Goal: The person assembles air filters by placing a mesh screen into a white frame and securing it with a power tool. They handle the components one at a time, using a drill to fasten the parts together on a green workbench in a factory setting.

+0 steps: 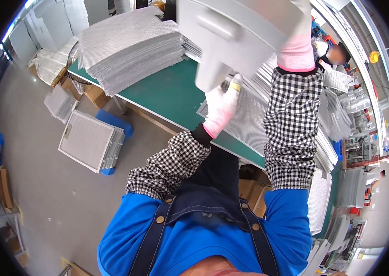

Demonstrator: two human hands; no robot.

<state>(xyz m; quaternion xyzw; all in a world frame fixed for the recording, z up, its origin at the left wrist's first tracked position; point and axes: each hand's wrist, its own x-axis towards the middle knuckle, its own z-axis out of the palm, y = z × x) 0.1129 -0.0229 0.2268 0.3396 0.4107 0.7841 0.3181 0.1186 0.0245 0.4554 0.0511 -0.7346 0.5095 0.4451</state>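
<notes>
A large light grey housing (245, 32), smooth and curved with a raised oblong grip shape, fills the top middle and is cut off by the upper edge. My left hand (222, 106), in a white and pink glove with a yellow band on the thumb, is closed at the housing's lower projecting leg; its other fingers are mostly hidden. Along the housing's right side reaches my right hand (297, 50), gloved in pale pink, with its fingers hidden. Below the housing, a silver mesh panel (245, 119) lies on the green table (157, 96).
A tall stack of mesh sheets (130, 50) stands on the table's left part. Framed mesh filters (86, 140) are piled on a blue base on the floor at left. More panels (320, 198) lean at my right. Another person (334, 53) is at far right.
</notes>
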